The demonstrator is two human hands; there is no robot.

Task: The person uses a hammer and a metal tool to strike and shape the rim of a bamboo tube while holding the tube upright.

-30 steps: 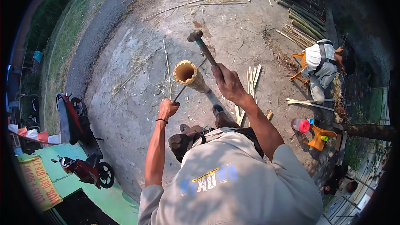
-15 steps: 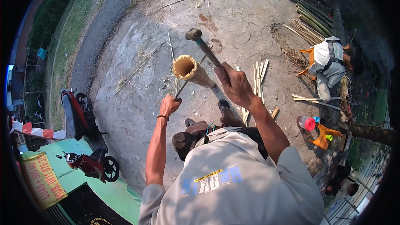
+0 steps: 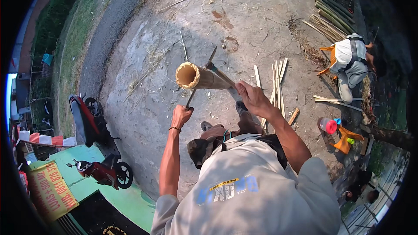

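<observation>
A thick pale bamboo tube stands in front of me, its open, ragged-rimmed end facing up. My left hand is closed around the near end of a long blade, probably a machete. That blade crosses at the tube, which hides its middle, and its tip sticks out on the far side. Closed on the handle of a hammer, my right hand is right of the tube. The hammer's head is down by the blade's far part; whether they touch I cannot tell.
Split bamboo strips lie right of my feet. A person in a white top sits at the right, near bamboo poles. An orange stool and a pink-lidded container are nearer. Two motorbikes stand left.
My right hand has swung the hammer down from above to beside the blade's far part. The tube's top has shifted slightly left. My left hand keeps its grip on the blade.
</observation>
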